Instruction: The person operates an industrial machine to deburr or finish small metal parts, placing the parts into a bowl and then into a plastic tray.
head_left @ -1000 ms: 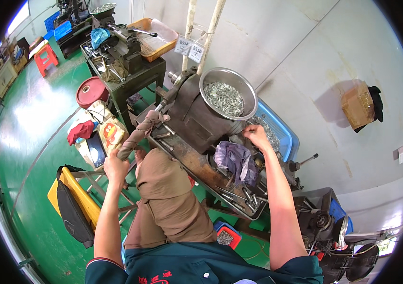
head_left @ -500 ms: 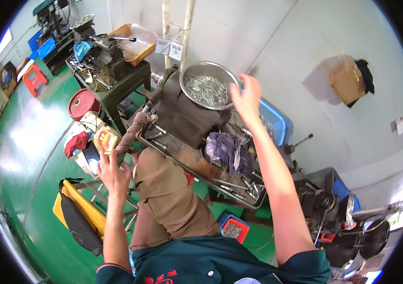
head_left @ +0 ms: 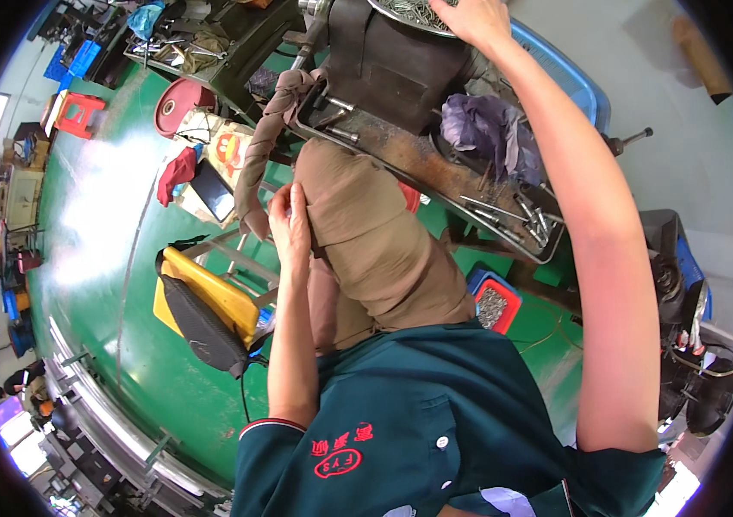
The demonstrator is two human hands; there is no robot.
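At the upper edge of the view, my right hand [head_left: 477,23] reaches over the rim of a metal bowl [head_left: 435,30] that holds many small, thin metal parts [head_left: 418,10]. The top edge cuts off its fingertips, so what they hold is hidden. The bowl rests on a dark machine block [head_left: 388,82], with only its near side visible. My left hand [head_left: 290,226] is by my bent knee, fingers stretched out and loosely together, with nothing seen in it. Close beside it runs a bar [head_left: 273,129] wrapped in brown cloth.
A metal tray [head_left: 401,159] below the block carries a purple rag [head_left: 487,133] and several rod-like tools [head_left: 534,224]. A blue bin [head_left: 569,77] stands behind my right arm. On the floor are a red box [head_left: 504,319] of metal parts and a yellow seat [head_left: 211,289] with a black bag.
The view has tilted down, moving the bowl to the top edge. My right hand has gone from the bowl's right rim to over its contents. My left hand has come against my leg.
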